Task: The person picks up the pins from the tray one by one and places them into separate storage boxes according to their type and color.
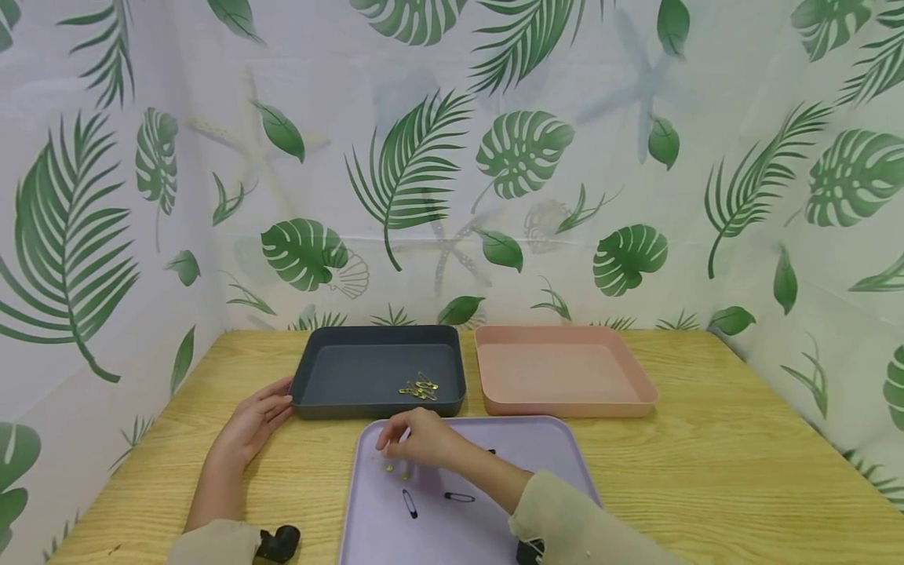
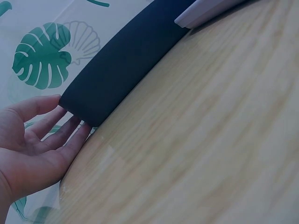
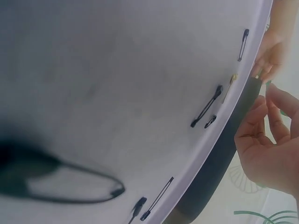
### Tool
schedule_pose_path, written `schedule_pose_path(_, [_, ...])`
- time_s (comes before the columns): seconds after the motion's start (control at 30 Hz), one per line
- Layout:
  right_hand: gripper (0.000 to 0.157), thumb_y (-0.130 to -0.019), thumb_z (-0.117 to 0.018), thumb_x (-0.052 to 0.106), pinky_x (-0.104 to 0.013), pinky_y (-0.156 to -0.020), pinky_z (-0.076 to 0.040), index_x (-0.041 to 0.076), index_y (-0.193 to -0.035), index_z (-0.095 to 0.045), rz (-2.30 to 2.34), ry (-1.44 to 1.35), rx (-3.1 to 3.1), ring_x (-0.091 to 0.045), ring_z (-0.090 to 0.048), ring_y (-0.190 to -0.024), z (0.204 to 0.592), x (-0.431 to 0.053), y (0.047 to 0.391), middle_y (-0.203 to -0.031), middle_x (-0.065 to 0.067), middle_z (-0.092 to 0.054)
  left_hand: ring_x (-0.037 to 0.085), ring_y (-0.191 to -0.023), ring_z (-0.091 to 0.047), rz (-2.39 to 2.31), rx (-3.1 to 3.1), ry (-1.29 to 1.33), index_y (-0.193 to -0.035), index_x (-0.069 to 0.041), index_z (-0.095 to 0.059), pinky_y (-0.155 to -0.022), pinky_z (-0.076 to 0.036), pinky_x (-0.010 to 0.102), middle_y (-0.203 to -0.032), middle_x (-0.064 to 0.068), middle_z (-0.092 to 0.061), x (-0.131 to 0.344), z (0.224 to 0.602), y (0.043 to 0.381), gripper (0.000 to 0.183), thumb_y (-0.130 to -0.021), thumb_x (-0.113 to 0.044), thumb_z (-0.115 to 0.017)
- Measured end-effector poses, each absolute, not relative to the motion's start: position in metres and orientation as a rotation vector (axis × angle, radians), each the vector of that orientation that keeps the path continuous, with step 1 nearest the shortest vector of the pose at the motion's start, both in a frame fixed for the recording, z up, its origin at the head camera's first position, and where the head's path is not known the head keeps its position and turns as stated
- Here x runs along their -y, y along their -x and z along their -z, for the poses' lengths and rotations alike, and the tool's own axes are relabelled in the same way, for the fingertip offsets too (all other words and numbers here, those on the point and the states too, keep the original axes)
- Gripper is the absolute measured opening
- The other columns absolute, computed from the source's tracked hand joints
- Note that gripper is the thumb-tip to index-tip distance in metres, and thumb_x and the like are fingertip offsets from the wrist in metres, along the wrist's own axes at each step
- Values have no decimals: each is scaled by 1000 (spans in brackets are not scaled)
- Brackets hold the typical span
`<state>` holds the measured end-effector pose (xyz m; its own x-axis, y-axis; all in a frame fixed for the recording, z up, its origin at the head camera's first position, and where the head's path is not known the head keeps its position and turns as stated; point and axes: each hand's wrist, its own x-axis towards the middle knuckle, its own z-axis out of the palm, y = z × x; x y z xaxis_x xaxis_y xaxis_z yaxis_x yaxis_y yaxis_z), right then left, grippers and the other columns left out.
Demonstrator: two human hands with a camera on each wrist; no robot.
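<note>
Hovering near gold safety pins on the lavender tray, likely light, stiff, slippery and best pinched by the head, the right hand grasps something or nothing, I cannot tell which, while the relaxed left hand touches the dark tray.

Head view: widest and farthest back of three, from near side of dark tray, facing forward and down across it to leaf-print backdrop behind. Left wrist view: low and close, just beside dark tray's left end, facing along its near wall, frame steeply tilted. Right wrist view: close over lilac tray in front of dark tray, also tilted, safety pin blurred in foreground. Left hand at dark tray's corner: shared by all three.
</note>
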<state>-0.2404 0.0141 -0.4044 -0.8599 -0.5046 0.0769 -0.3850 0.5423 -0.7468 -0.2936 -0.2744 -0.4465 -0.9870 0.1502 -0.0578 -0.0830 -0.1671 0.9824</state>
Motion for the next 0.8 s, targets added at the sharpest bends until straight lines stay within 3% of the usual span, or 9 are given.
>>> schedule_pose_path(0.3, [9, -75, -72, 3, -18, -48, -35, 10, -73, -68, 1202, 715, -2599, -5, -45, -57, 410, -12, 237, -63, 7, -54, 3, -106, -49, -2273, -1925, -92, -144, 5, -14, -96, -35, 24, -146, 21, -15, 273, 446, 293, 55, -97, -4, -41])
schedule_pose_path(0.57, [11, -74, -72, 0, -19, -51, -35, 9, -72, -66, 1180, 761, -2644, -3, -45, -56, 415, -12, 238, -61, 8, -54, 2, -103, -50, -2283, -1921, -89, -144, 5, -14, -95, -37, 23, -145, 19, -20, 273, 445, 292, 55, -97, -3, -41])
schedule_pose_path(0.8, [12, -72, -73, 1, -18, -51, -36, 11, -70, -66, 1174, 774, -2669, -2, -45, -55, 421, -12, 239, -59, 9, -54, 1, -104, -49, -2273, -1923, -94, -144, 4, -13, -97, -35, 24, -146, 21, -15, 273, 446, 292, 55, -97, -4, -41])
